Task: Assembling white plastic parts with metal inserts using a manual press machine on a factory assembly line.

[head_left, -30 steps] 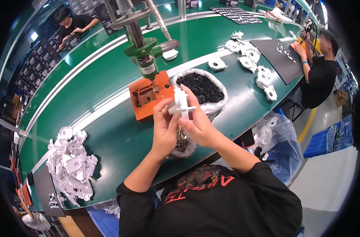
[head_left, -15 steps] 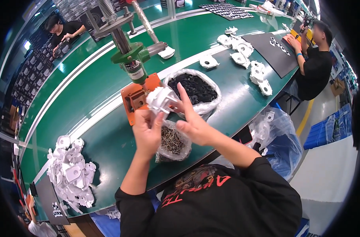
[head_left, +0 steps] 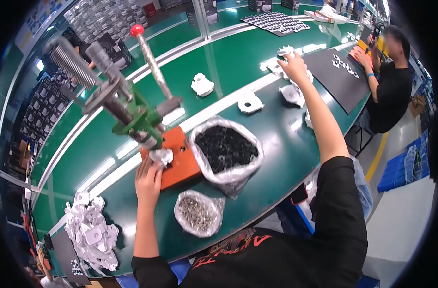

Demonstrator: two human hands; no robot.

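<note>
My left hand [head_left: 148,181] is at the orange fixture [head_left: 178,168], its fingers closed about a small white plastic part [head_left: 161,156] beneath the head of a green hand press [head_left: 141,128]. The lower side of that part is hidden. Stretched out to the far right, my right hand [head_left: 296,68] hovers over a group of white plastic housings [head_left: 292,95] with its fingers apart. One housing [head_left: 285,50] lies right by its fingertips; whether they touch cannot be made out.
Right of the fixture stands a bag of black parts [head_left: 226,149]; nearer me is a bag of screws [head_left: 197,213]. White housings heap up [head_left: 91,233] on the left. The press lever [head_left: 152,60] rises above the bench. A co-worker [head_left: 389,91] sits at right, beside a black mat [head_left: 341,81].
My hands have parted: the right swung far right to the housings, the left came down to the fixture with a white part. My view has shifted, so the press appears further left.
</note>
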